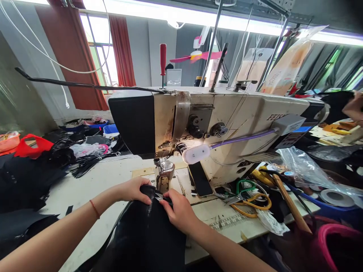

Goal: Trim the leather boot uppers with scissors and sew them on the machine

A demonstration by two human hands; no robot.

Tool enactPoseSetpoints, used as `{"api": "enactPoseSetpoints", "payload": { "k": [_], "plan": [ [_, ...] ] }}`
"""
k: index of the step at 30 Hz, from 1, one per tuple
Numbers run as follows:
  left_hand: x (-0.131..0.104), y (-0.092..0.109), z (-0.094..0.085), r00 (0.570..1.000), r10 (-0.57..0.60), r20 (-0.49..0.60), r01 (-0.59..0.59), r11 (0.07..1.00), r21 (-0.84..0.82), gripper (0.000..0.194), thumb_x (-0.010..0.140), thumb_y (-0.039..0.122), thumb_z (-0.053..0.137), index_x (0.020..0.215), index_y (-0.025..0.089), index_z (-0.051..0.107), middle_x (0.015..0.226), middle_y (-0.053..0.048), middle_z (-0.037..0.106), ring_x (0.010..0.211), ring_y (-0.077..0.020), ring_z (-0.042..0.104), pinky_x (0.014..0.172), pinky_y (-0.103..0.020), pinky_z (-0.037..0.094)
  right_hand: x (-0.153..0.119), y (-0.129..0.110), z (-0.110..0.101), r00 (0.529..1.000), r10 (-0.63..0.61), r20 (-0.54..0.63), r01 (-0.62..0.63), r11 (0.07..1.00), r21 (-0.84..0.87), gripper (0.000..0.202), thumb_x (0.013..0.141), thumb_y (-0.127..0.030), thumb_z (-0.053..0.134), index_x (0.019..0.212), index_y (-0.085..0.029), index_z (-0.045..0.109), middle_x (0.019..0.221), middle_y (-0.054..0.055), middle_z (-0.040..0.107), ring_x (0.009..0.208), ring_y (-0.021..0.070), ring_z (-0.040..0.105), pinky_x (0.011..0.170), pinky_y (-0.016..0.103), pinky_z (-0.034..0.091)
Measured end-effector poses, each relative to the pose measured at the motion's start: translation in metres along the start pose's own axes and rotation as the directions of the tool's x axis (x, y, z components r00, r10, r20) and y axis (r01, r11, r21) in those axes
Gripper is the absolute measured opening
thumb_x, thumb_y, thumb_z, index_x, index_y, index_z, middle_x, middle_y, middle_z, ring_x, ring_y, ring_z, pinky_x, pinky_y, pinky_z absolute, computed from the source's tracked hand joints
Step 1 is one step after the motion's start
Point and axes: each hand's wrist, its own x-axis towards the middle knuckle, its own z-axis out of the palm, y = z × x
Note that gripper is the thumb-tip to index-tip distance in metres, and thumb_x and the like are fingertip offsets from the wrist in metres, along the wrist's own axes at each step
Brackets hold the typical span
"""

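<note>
We are looking at a piece of black material (pixel 167 236) whose upper end is lying between our left hand (pixel 138 192) and our right hand (pixel 178 211), the rest spreading down toward us. The sewing machine (pixel 241 113) is standing just beyond, its metal post (pixel 163 175) rising close behind the material's top edge. A purple-stemmed lamp (pixel 196 153) is hanging above, and a phone (pixel 200 179) is lying by the machine's base. Yellow-handled scissors (pixel 252 205) are lying farther right. Our left hand is pinching the material's upper edge, thumb on top. Our right hand is closing around what seem to be small snips (pixel 159 197), mostly hidden by the fingers, blades pointing left at the seam; we cannot tell whether they are touching it.
</note>
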Motion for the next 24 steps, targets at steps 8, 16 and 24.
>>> {"api": "enactPoseSetpoints", "payload": {
  "k": [8,16,24],
  "plan": [
    [-0.014,-0.015,0.01,0.999,0.03,0.029,-0.021,0.96,-0.278,0.045,0.063,0.049,0.078,0.091,0.018,0.063,0.083,0.0,0.065,0.079,-0.0185,0.058,0.069,-0.028,0.045,0.001,0.0,-0.002,0.986,-0.152,-0.069,0.153,0.988,0.013,0.014,0.091,-0.032,0.054,0.098,-0.02,0.056,0.091,0.006,0.065,0.079,0.0203,0.063,0.068,0.031,0.045],
    [-0.012,-0.018,0.013,0.997,0.08,-0.004,-0.079,0.977,-0.197,0.044,0.066,0.053,0.075,0.089,0.017,0.061,0.08,0.001,0.065,0.075,-0.0174,0.058,0.066,-0.027,0.046,0.008,-0.002,0.001,0.964,-0.253,-0.087,0.253,0.967,-0.015,0.017,0.092,-0.032,0.051,0.087,-0.019,0.06,0.081,0.007,0.063,0.071,0.0199,0.06,0.063,0.031,0.042],
    [-0.047,0.002,0.051,0.918,0.346,-0.194,-0.29,0.919,0.268,0.004,0.084,0.02,0.058,0.081,0.022,0.06,0.083,-0.001,0.061,0.08,-0.0183,0.05,0.074,-0.034,0.036,0.016,-0.009,-0.053,0.937,-0.131,0.324,-0.021,0.904,0.427,0.029,0.084,-0.04,0.068,0.103,-0.018,0.065,0.088,0.004,0.071,0.08,0.0177,0.064,0.072,0.028,0.049]
  ]
}}
